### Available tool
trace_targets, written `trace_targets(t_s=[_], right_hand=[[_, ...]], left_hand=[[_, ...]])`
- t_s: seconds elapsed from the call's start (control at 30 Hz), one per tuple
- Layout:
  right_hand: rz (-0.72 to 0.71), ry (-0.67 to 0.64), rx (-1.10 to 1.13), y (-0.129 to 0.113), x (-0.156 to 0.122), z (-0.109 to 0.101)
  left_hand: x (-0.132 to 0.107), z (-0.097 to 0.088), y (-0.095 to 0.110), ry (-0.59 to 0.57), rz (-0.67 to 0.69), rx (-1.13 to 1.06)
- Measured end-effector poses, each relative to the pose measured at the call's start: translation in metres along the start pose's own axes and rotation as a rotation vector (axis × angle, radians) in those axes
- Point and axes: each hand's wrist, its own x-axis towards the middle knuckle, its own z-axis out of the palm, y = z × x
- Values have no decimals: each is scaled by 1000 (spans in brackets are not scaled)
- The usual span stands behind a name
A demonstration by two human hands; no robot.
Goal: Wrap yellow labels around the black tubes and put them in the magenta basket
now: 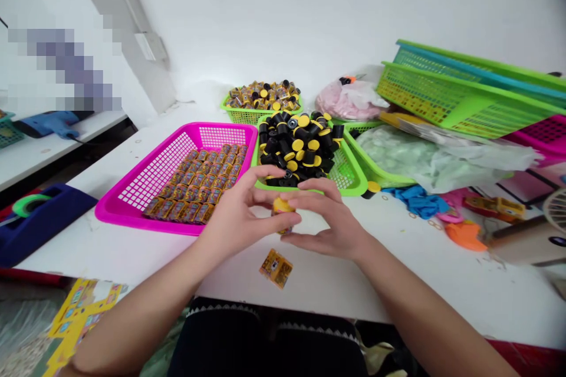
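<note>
Two bare hands meet over one small yellow-topped piece point(283, 207), held upright above the white table point(375, 271), in front of the baskets. The left hand point(241, 209) pinches it narrowly, thumb laid across its near side; the right hand point(329, 215) also closes on it, fingers at the yellow top and thumb at the lower end. Much of the piece is hidden behind the fingers. Just below, on the table, lies a printed gold-coloured label point(276, 268). Past the left hand, a magenta basket point(132, 220) holds wrapped pieces point(201, 182) in neat rows. Directly beyond the hands, a green basket point(354, 185) is heaped with black cylinders point(303, 141), many with yellow ends, and one black-and-yellow cylinder point(371, 189) lies outside its near right corner. Farther back, another green basket point(247, 116) is piled with mixed pieces. A dark blue tape dispenser point(48, 218) sits at the left edge. To the right are crumpled blue material point(413, 200), a translucent plastic bag point(433, 153) and tilted, stacked baskets point(424, 94).
</note>
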Motion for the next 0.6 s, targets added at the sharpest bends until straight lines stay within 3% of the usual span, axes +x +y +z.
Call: trace_targets(t_s=[0.07, 0.13, 0.17, 0.23, 0.33, 0.43, 0.5, 0.6], right_hand=[[187, 14, -52, 12, 2, -8], [489, 60, -195, 35, 4, -15], [659, -11, -274, 49, 5, -17], [902, -327, -374, 76, 7, -19], [996, -566, -363, 106, 14, -13], [1026, -651, -339, 117, 23, -3], [1024, -665, -338, 117, 26, 1], [1008, -608, -397, 114, 23, 1]], left_hand=[[-2, -20, 14, 26, 44, 312], [6, -46, 26, 63, 92, 616], [14, -61, 30, 100, 99, 738], [39, -91, 32, 192, 50, 909], [89, -133, 21, 249, -93, 1056], [134, -160, -3, 257, -214, 1092], [153, -169, -21, 271, -265, 1105], [164, -167, -43, 268, -276, 1127]])
